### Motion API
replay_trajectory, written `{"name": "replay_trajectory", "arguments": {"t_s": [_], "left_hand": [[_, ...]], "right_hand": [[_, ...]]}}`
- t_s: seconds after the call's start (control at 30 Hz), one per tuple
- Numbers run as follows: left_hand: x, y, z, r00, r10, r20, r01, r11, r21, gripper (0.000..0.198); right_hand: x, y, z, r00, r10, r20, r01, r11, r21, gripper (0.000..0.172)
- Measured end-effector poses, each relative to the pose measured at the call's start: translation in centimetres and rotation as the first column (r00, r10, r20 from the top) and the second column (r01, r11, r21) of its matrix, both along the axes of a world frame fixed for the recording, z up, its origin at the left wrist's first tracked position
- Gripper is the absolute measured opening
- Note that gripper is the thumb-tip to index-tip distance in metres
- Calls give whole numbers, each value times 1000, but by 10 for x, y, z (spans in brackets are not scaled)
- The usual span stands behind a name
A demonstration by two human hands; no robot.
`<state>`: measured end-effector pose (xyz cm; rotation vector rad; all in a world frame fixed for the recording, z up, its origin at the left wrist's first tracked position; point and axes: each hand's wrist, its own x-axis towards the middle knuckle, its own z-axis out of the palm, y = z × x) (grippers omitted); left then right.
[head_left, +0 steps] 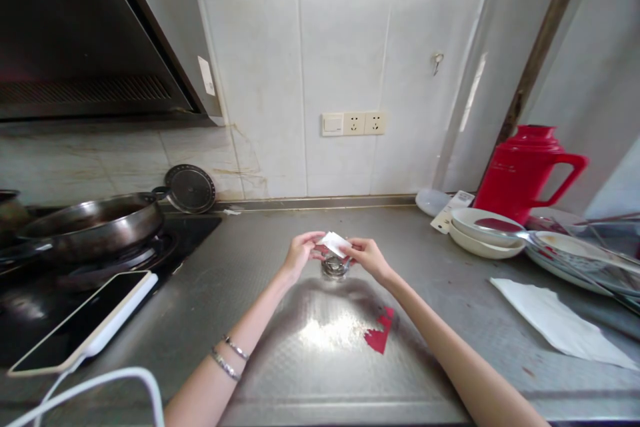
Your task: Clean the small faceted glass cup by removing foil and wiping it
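Both of my hands meet over the middle of the steel counter (pixel 260 293). My left hand (pixel 301 251) and my right hand (pixel 367 257) each pinch an end of a small white packet (pixel 335 243). The packet is held just above a small clear glass (pixel 335 267) that stands on the counter between my hands. Whether anything is in the glass I cannot make out. A torn red scrap (pixel 379 336) lies on the counter, closer to me than the glass.
A dark wok (pixel 90 221) sits on the stove at the left, with a round lid (pixel 191 188) against the wall. A tablet (pixel 83 323) with a white cable lies front left. At the right are a red thermos jug (pixel 525 170), stacked plates (pixel 483 227) and a white napkin (pixel 555 320).
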<state>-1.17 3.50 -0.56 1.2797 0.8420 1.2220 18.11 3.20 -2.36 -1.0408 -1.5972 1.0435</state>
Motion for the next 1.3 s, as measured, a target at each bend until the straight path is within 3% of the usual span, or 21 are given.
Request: {"name": "replay_trajectory", "arguments": {"t_s": [0.1,0.3,0.5,0.8,0.9,1.0,1.07,1.13,1.23,1.3], "left_hand": [[1,-3,2,999,-1,39,2,1000,-31,30],[5,-9,2,984,-140,-107,142,990,13,44],[6,-7,-3,993,3,-116,2,999,39,39],[13,-10,-5,987,93,-129,-81,992,97,41],[10,-6,-8,967,177,-182,-143,972,188,39],[7,0,-17,908,295,-296,-202,930,308,57],[8,4,-27,871,279,-404,-157,938,308,80],[9,6,-38,844,225,-487,-96,957,275,98],[14,8,-53,826,165,-539,-44,972,231,110],[16,11,-60,831,150,-536,-29,973,228,111]], "right_hand": [[0,1,-2,999,-3,-33,3,1000,0,50],[-3,-5,3,999,19,-40,-19,1000,1,50],[-8,-16,14,995,11,-103,-11,1000,-7,49],[-20,-16,8,999,-32,-31,36,991,125,39],[-10,-12,11,989,-149,-10,148,965,218,35],[0,-9,15,935,-343,93,283,876,389,26],[4,-7,16,883,-402,243,219,810,544,20],[5,-7,16,808,-389,443,14,763,646,20],[5,-10,15,646,-327,690,-295,727,621,23],[8,-13,16,578,-288,763,-395,719,571,22]]}}
